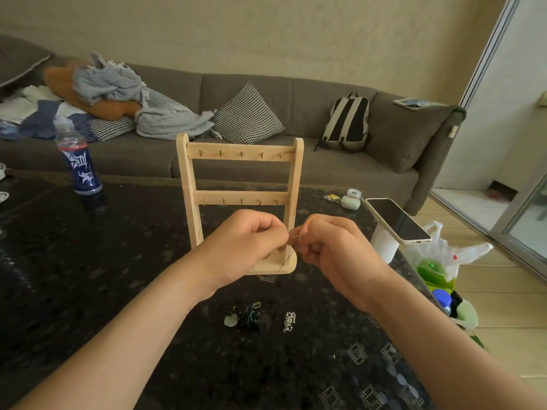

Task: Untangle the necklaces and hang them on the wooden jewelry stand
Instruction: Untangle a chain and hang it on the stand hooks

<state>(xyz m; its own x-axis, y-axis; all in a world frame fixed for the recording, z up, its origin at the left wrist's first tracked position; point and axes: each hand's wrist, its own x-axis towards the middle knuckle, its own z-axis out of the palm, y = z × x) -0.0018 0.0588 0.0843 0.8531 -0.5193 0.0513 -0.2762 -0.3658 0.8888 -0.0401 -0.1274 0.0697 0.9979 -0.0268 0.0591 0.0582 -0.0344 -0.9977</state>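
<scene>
The wooden jewelry stand [240,176] stands upright in the middle of the dark table, with rows of small hooks that carry nothing I can see. In front of its base, my left hand [245,241] and my right hand [328,247] meet fingertip to fingertip and pinch a thin gold chain [284,255], whose loop hangs down over the stand's base. On the table near me lie a dark cord necklace with a pale green pendant [244,318] and a silver chain [289,321] in a small heap.
A blue bottle [78,161] stands at the far left of the table. A phone [398,220] on a white block, a small green jar [350,199] and the table's right edge lie to the right. Plastic bags [444,270] sit on the floor; a sofa runs behind.
</scene>
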